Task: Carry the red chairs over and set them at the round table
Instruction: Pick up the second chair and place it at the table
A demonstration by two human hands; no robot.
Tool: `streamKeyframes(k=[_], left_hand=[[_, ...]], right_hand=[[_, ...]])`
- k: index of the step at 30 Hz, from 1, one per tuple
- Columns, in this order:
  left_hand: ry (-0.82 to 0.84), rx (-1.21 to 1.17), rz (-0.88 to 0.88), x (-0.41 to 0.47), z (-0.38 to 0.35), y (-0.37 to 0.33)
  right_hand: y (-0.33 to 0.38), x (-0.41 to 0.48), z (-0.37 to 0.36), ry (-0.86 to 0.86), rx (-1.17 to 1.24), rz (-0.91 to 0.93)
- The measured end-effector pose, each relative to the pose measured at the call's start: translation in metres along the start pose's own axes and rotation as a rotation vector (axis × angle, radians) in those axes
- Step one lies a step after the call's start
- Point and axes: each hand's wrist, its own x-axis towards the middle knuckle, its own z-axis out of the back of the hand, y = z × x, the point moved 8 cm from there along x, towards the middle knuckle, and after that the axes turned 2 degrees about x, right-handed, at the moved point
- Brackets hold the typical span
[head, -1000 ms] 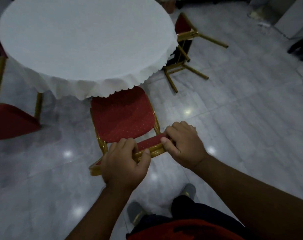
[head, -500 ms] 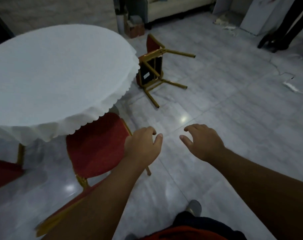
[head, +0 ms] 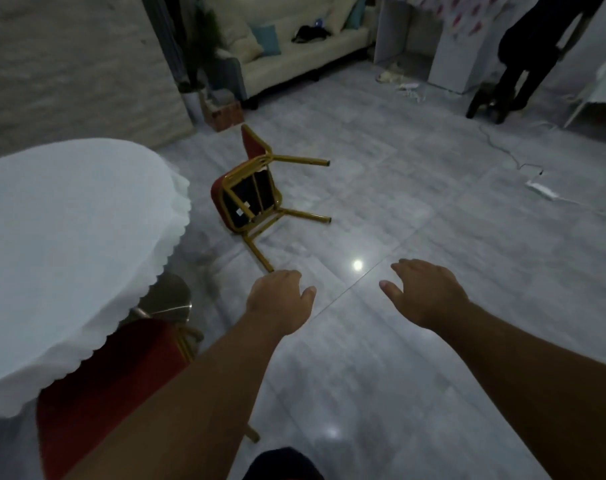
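The tipped chair (head: 256, 195) lies on its side on the floor (head: 415, 341), just beside the desk (head: 69, 237), its gold legs sticking out toward the open room and one leg pointing back toward me. A second chair (head: 97, 386) stands by me with its red seat tucked partly under the white cloth, so I judge that one placed and the fallen one next.

My left hand (head: 279, 301) hangs empty, fingers loosely curled, just short of the tip of that near leg. My right hand (head: 426, 289) is empty too, fingers spread and relaxed, over bare tile well apart from any chair.

The risks I see: grabbing a single leg would let the frame swing and knock the cloth edge or scrape the tile, so I want the seat frame or backrest instead. The floor looks glossy and could be slick underfoot while lifting. A white power strip (head: 540, 189) and its cord trail across the tiles to the right, a trip hazard if I back that way. A person (head: 526, 53) stands at the far end, clear of my path.
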Motion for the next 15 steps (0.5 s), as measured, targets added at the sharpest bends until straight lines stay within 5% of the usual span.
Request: streamKeyframes(k=[15], left_hand=[[0.133, 0.053, -0.211, 0.306, 0.012, -0.108]], right_hand=[[-0.113, 0.244, 0.059, 0.042, 0.007, -0.194]])
